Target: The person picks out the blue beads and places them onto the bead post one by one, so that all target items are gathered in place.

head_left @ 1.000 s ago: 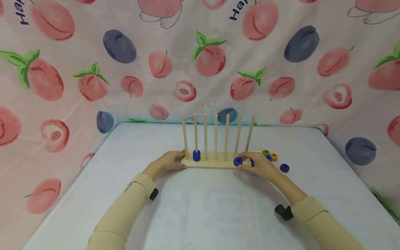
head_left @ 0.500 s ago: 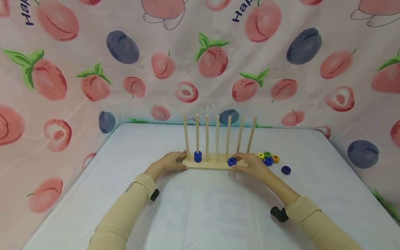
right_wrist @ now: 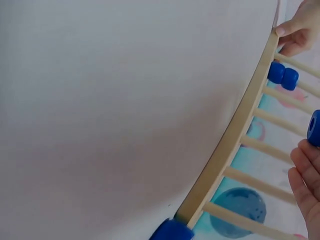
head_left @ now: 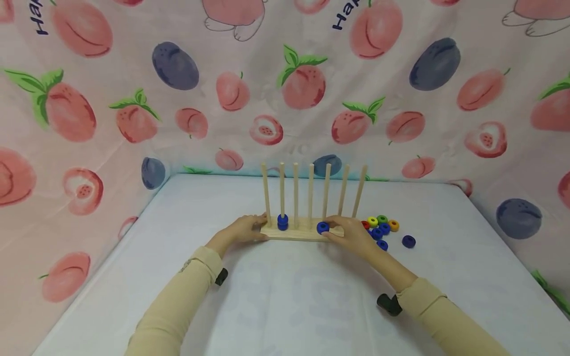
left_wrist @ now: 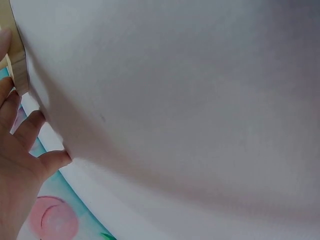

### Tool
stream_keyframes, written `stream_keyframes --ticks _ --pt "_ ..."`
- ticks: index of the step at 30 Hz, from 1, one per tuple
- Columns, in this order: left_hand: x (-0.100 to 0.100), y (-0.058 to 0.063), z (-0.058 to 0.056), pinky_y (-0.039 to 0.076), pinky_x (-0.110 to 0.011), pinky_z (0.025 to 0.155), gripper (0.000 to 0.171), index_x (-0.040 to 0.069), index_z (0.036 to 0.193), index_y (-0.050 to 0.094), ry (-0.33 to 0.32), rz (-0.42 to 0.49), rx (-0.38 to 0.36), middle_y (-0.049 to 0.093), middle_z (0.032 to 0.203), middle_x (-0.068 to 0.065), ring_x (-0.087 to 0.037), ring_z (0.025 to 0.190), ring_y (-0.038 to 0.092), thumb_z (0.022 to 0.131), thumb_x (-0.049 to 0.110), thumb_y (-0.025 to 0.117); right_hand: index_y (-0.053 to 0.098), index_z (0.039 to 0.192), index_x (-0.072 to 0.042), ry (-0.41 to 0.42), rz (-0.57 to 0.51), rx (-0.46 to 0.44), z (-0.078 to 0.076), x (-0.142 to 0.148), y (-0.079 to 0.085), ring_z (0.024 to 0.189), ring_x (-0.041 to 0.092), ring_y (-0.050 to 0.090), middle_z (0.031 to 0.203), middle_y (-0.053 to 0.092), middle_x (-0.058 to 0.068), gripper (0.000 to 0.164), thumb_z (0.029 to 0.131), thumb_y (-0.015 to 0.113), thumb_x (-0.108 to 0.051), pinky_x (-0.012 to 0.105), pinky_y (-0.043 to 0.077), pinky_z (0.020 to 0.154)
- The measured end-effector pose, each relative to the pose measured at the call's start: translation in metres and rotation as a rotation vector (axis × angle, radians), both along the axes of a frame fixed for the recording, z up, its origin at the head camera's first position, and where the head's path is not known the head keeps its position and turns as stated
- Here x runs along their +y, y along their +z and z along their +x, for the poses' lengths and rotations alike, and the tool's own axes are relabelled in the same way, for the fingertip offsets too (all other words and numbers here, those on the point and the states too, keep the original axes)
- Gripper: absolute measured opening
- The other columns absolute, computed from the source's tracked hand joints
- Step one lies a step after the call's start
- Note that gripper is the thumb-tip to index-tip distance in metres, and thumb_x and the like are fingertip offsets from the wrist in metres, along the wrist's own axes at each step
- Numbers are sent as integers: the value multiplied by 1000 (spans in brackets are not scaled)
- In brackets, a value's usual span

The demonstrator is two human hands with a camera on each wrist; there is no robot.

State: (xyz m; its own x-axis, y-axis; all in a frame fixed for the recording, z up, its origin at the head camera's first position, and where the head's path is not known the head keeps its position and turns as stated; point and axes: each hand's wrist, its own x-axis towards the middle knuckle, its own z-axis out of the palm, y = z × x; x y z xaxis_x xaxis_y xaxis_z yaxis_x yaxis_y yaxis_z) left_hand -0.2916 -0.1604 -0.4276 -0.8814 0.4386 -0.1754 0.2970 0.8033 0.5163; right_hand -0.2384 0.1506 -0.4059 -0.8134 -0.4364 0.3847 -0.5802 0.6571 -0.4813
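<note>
In the head view, the left hand [head_left: 242,229] pinches one end of the wooden rack [head_left: 289,234]. The right hand [head_left: 350,235] holds a blue ring [head_left: 319,229] in a narrow pinch, apparently not around any peg. Two blue rings [head_left: 282,222] stack around the second peg from the left [head_left: 282,190]; loose rings [head_left: 382,231] lie on the table [head_left: 285,296] to the right.

The left wrist view shows fingertips touching the rack's end (the rest is mostly cut off).

The right wrist view has the held ring at the fingertips; an off-centre pinch could let it slip, and a loosened left hold might let the rack swivel if bumped.
</note>
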Motion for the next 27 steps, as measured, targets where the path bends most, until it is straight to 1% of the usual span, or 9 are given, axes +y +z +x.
stream_keyframes --ticks 6,9,11,12,15,17,19,23,27 --pt "1 0 0 22 -52 115 63 6 139 45 5 -11 5 34 150 -12 -39 139 30 86 32 68 67 107 1 26 -13 69 1 -12 3 88 28 69 97 73 14 31 83 72 -18 44 56 79" --pt "1 -1 0 22 -53 115 63 6 139 45 3 -19 14 35 150 -12 -39 139 30 86 32 68 68 104 -3 11 6 140 2 -18 5 83 26 69 93 74 11 30 81 74 -21 33 57 67" --pt "1 -1 0 22 -53 115 63 6 139 45 2 -19 13 34 150 -13 -39 139 30 86 32 68 69 103 -5 -13 24 183 2 -22 7 75 25 69 90 74 9 31 79 76 -23 25 52 53" --pt "1 -1 0 22 -53 115 63 6 139 45 2 -19 12 34 150 -13 -39 139 30 86 32 68 69 103 -5 -18 27 196 2 -25 7 73 24 69 90 74 9 32 79 76 -24 23 50 49" --pt "1 0 1 21 -53 115 64 6 140 44 6 -20 9 34 150 -11 -38 139 30 87 32 67 68 106 -3 -9 5 190 2 -31 9 75 24 68 91 73 10 34 78 76 -22 25 53 55" --pt "1 1 1 22 -52 115 64 6 140 43 9 -19 9 34 150 -11 -38 139 31 87 31 68 68 107 -1 5 -16 170 2 -35 10 81 24 69 94 73 11 35 79 76 -20 31 57 68" --pt "1 1 2 22 -52 115 64 7 140 43 14 -19 10 34 150 -10 -38 139 31 87 32 68 67 108 0 17 -32 153 2 -38 12 87 25 69 95 73 12 35 80 75 -19 38 57 78" --pt "1 0 1 22 -51 116 64 8 140 44 24 -12 7 35 150 -9 -37 139 30 86 32 68 67 108 0 33 -38 150 2 -45 15 89 24 68 95 73 11 34 82 73 -20 39 56 80" --pt "2 -1 1 23 -51 115 64 7 139 45 11 -7 12 36 149 -11 -38 139 31 85 31 69 67 105 -1 63 -78 187 0 -51 17 87 23 68 93 72 11 30 81 74 -17 38 57 78"
